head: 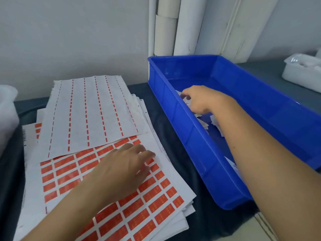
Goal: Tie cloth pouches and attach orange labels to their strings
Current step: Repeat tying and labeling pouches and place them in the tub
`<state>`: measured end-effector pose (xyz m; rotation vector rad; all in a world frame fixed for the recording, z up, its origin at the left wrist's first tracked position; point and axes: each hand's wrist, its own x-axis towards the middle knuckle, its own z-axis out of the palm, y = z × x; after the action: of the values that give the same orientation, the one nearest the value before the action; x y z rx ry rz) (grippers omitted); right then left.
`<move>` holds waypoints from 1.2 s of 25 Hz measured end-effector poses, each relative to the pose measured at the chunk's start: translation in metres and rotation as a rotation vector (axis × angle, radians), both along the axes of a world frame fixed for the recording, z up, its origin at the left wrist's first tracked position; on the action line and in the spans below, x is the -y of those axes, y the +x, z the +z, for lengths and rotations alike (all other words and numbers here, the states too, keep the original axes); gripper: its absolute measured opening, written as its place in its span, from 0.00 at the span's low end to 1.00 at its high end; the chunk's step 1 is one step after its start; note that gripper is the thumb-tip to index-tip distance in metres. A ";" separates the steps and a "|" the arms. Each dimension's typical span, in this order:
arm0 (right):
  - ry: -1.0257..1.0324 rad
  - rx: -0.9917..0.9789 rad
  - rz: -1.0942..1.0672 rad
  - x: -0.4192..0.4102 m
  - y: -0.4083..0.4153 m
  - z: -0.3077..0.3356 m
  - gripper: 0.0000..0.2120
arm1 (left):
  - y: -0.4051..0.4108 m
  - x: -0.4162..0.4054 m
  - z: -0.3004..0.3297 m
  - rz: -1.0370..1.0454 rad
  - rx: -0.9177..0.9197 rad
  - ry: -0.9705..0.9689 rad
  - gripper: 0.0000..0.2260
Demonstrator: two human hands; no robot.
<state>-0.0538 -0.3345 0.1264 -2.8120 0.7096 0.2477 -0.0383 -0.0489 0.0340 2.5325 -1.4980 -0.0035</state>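
A sheet of orange labels (152, 204) lies on a stack of white sheets at the front left. My left hand (125, 166) rests flat on it, fingers stretched toward the sheet's right edge. A used sheet (90, 112) with only thin red strips left lies across the stack's far end. In the blue bin (196, 153) on the right lie several white cloth pouches (203, 122). My right hand (199, 98) reaches into the bin and its fingers curl around a white pouch (185, 99), partly hidden by the hand.
The dark table cover (175, 136) shows between the stack and the bin. White rolls (165, 32) lean on the wall behind the bin. A white tray (302, 70) sits at far right, and a white container (7, 115) at the left edge.
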 end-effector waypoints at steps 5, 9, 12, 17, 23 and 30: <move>-0.142 0.044 0.056 0.002 0.012 -0.025 0.10 | 0.000 -0.001 -0.007 -0.037 0.019 -0.026 0.22; -0.193 0.159 -0.025 0.001 0.017 -0.031 0.07 | 0.001 -0.005 -0.010 -0.040 0.008 -0.045 0.22; -0.196 0.293 -0.135 0.003 0.015 -0.027 0.08 | 0.001 -0.007 -0.013 -0.040 0.004 -0.051 0.21; -0.373 0.529 -0.235 0.003 0.012 0.006 0.10 | 0.007 -0.016 -0.006 -0.036 -0.127 -0.056 0.19; -0.322 0.818 0.134 -0.067 0.032 0.057 0.08 | 0.027 -0.054 0.013 0.170 -0.395 -0.264 0.16; 0.343 0.601 0.519 -0.184 0.058 0.011 0.05 | 0.048 -0.100 0.002 0.439 -0.481 -0.733 0.31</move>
<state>0.0040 -0.1504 0.1375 -2.4731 -0.1818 -0.3518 0.0094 0.0513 0.0358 1.9944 -0.5879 0.0015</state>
